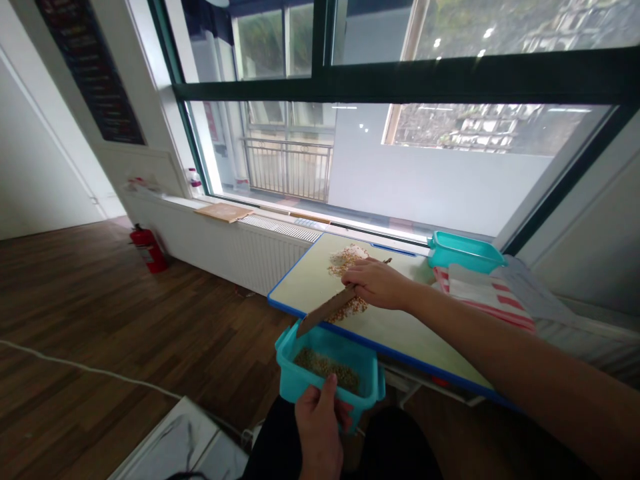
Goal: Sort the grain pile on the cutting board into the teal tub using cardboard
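Note:
My right hand [376, 283] is closed round the handle of a knife [326, 311], whose blade slants down to the left over the near edge of a pale table [395, 327] with a blue rim. Chopped reddish-brown bits [356, 308] lie under the blade, and a second heap [347, 259] lies further back on the table. My left hand [320, 427] grips the near rim of a teal plastic tub [327, 370] held just below the table edge; the tub holds chopped greenish-brown pieces.
Another teal tub [465, 251] stands at the table's far right beside a red-and-white striped cloth [483, 295]. A white radiator [240, 247] runs under the big window. A red fire extinguisher [148, 248] stands on the wooden floor at the left.

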A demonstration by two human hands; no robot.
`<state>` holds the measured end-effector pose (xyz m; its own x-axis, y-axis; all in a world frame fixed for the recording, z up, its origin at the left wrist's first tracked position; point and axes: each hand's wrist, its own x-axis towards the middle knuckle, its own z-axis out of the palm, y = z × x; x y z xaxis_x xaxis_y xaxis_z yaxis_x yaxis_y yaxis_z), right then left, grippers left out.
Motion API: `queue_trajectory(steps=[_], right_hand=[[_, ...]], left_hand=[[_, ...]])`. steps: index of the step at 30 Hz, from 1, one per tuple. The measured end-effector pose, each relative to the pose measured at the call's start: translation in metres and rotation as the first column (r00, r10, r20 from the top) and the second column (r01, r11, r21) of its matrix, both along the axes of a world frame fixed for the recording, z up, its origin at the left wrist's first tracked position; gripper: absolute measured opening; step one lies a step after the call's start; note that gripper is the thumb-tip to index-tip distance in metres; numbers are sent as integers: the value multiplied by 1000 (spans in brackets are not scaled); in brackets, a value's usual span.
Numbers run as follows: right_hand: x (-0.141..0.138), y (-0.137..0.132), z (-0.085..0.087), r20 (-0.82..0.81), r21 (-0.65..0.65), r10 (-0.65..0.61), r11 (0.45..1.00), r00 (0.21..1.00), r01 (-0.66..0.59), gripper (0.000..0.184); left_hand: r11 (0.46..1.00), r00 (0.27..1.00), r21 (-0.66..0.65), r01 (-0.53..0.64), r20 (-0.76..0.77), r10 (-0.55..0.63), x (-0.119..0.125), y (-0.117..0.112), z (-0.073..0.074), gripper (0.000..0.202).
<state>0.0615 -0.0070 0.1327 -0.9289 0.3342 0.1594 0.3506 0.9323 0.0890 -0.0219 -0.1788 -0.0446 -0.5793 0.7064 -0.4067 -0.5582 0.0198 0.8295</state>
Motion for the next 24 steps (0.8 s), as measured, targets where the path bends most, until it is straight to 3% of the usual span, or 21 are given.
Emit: queue_trajectory(steps=[3,6,14,24], right_hand=[[7,-5,1,1,-3,8,1000,1000,-8,23],[16,-10,0,1,-3,3,1000,1000,-3,23],[46,-21,-4,-24,30,19,999,1000,-18,21],[82,-32,1,-37,66,-37,997,999,39,22]], left_hand=[[999,995,29,45,91,-47,27,-3,-2,40],[997,994,39,64,85,-67,45,-3,-5,41],[996,997,66,55,50,-58,66,2,-7,42],[983,987,116,142,59,-149,106,2,-8,41]])
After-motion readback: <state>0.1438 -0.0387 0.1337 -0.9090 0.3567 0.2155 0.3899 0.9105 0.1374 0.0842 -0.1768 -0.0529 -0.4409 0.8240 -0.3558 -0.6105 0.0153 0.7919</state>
